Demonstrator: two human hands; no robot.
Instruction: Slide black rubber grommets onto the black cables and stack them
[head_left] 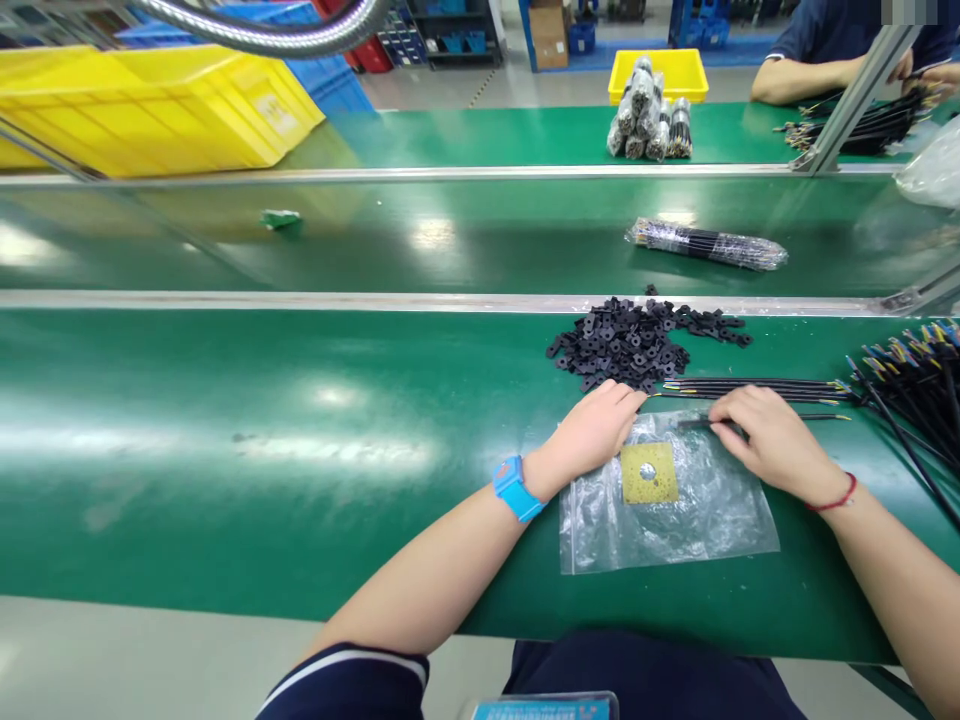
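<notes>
My right hand (772, 440) pinches a thin black cable (821, 416) that lies across the upper edge of a clear plastic bag (712, 520). My left hand (600, 425), with a blue band at the wrist, is at the bag's upper left, fingers together and bent. Its fingertips reach the near edge of a pile of small black clips (622, 340) with holes; what they hold, if anything, is hidden. On the bag lies a square yellow plate (636, 484) with a round hole. Just beyond my hands several black cables (757, 387) lie side by side.
A big bunch of black cables (930, 400) with coloured ends lies at the right. Behind a metal rail (375, 302) rests a wrapped cable bundle (709, 245). Further back are stacked bundles (637, 115), yellow bins (157, 110) and a co-worker's arm (802, 78) by more cables.
</notes>
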